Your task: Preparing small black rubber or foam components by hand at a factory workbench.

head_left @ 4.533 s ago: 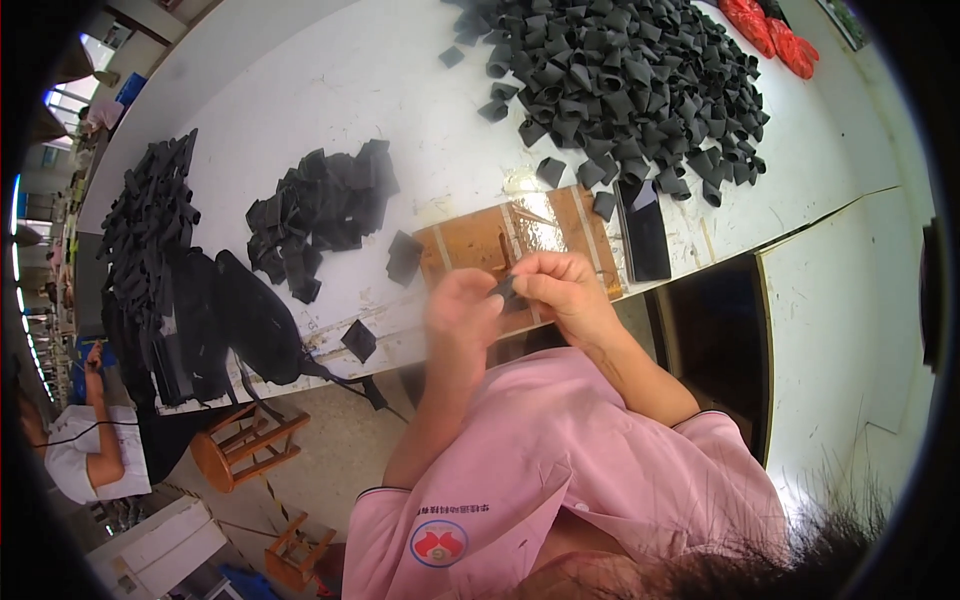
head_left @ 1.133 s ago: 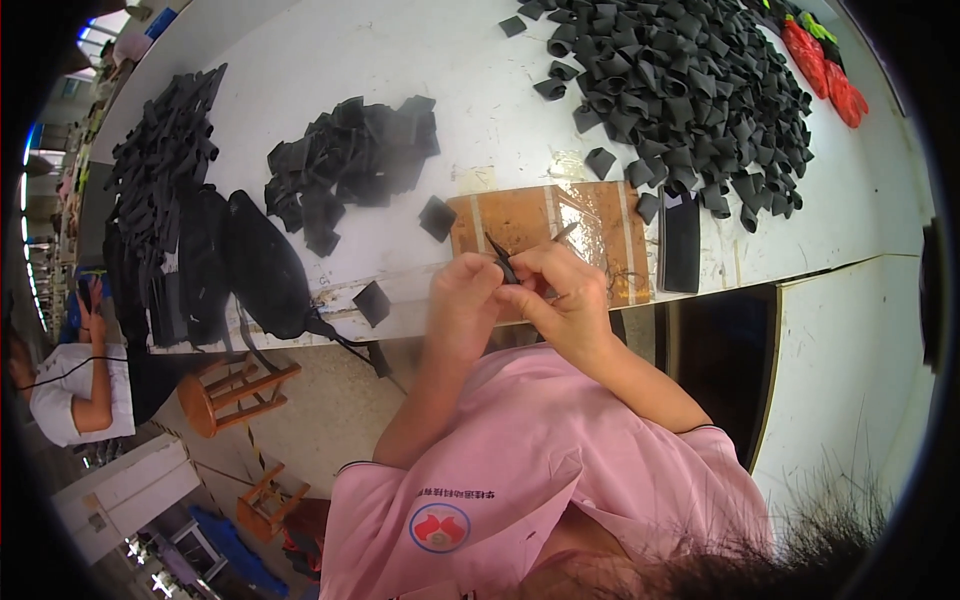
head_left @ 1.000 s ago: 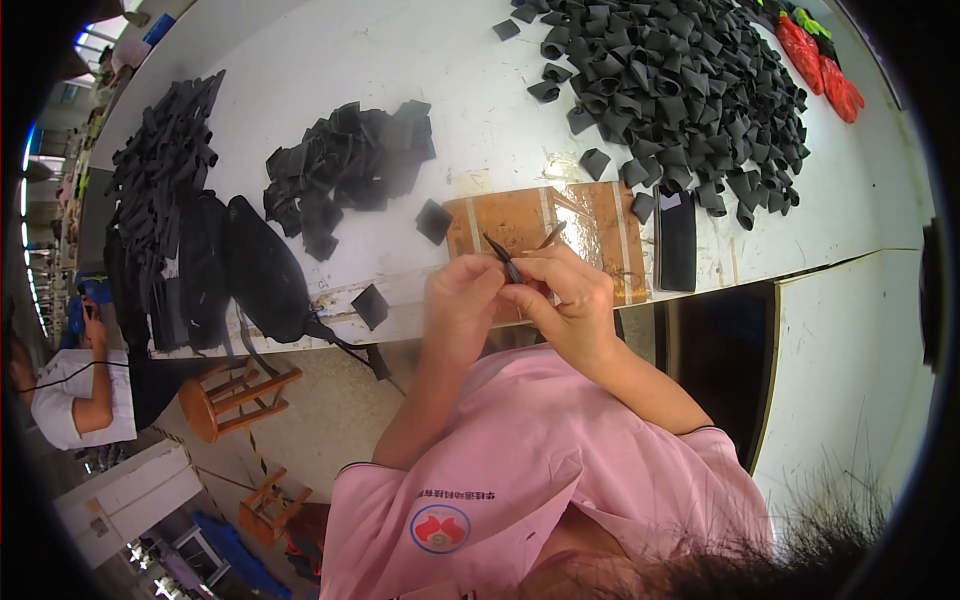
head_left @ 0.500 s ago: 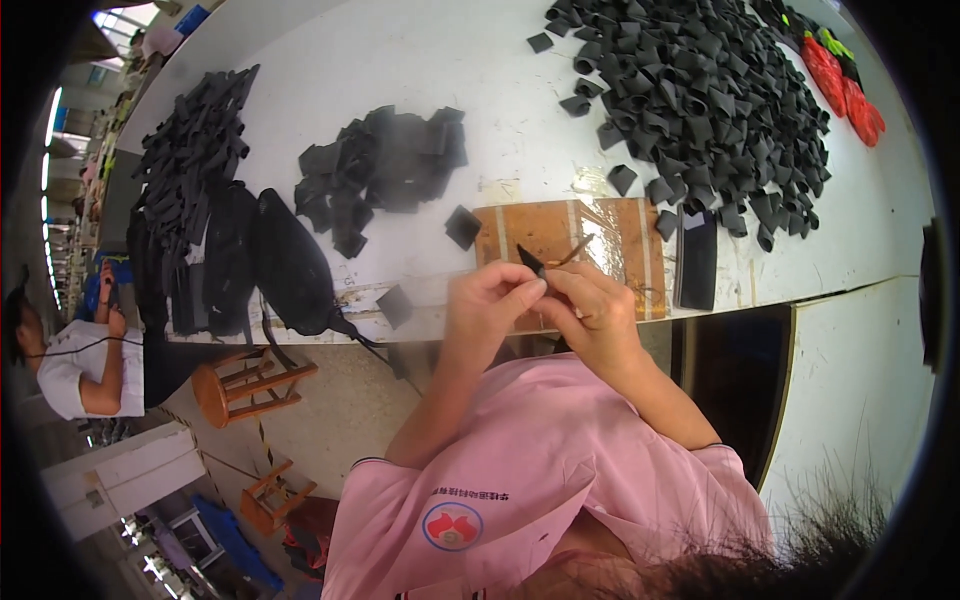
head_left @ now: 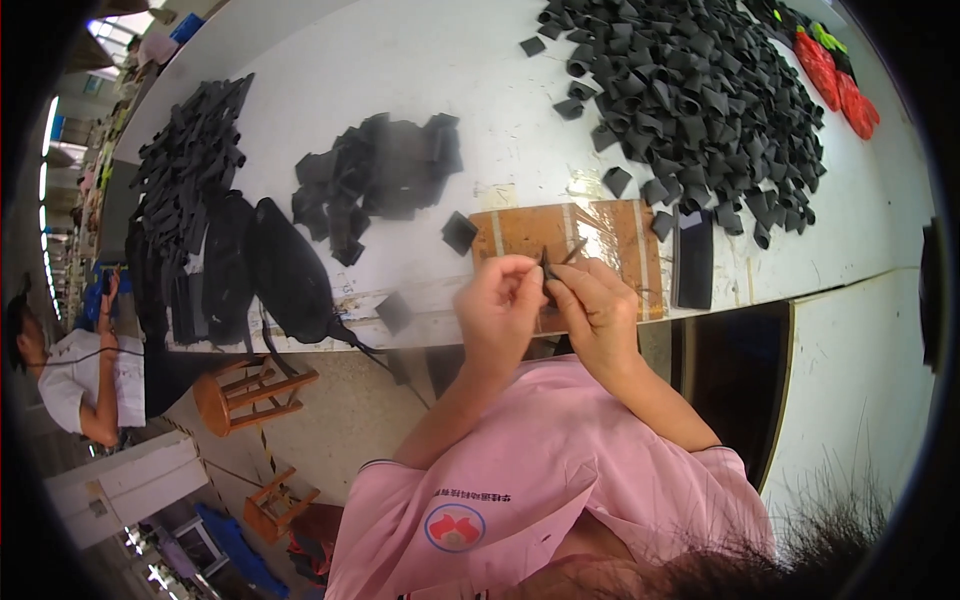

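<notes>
Two-hand grip: left hand (head_left: pixel 502 300) and right hand (head_left: pixel 602 308) pinch one black piece (head_left: pixel 545 265) over board (head_left: pixel 518 232); large pile (head_left: pixel 690 115) at their 1 o'clock, loose square (head_left: pixel 460 234) at 10 o'clock.

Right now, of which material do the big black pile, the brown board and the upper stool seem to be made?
Pile: matte, probably fabric or thin foam, since its pieces curl into soft loops.
Board: perhaps wood or cardboard; the glare suggests glossy film or tape on top.
Stool: likely wood, orange-brown, with a smooth look and turned-looking legs.
</notes>
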A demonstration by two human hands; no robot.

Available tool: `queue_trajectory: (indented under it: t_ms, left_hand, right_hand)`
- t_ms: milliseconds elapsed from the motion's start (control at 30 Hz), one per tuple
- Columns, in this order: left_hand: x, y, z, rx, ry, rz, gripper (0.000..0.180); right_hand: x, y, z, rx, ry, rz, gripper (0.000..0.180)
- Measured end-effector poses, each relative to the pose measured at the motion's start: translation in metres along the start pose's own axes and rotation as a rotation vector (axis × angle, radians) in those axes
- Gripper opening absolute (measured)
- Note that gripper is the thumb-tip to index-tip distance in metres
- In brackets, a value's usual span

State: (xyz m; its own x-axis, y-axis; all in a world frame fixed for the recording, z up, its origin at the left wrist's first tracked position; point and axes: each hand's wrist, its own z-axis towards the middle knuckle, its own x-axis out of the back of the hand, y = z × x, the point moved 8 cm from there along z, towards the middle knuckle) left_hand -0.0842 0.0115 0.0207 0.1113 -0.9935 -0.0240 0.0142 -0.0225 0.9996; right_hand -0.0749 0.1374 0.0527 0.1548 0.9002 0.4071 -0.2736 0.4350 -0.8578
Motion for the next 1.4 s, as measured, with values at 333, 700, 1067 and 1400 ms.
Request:
queue_trajectory:
  t_ms: [333,700,1067,1400]
  left_hand:
    - [-0.003,-0.012,0.000,0.191,-0.124,-0.117,0.007]
    - [-0.008,0.016,-0.003,-0.254,-0.089,0.394,0.006]
    - [-0.007,-0.030,0.002,0.387,0.038,-0.513,0.025]
    - [-0.020,0.019,-0.005,-0.208,-0.086,0.135,0.010]
  right_hand:
    - [0.001,0.003,-0.007,0.024,0.034,0.011,0.010]
    - [-0.005,0.038,-0.009,-0.356,-0.117,0.378,0.007]
    - [0.007,0.022,-0.006,0.047,0.141,-0.057,0.010]
    - [-0.025,0.037,-0.016,-0.840,-0.243,1.693,0.006]
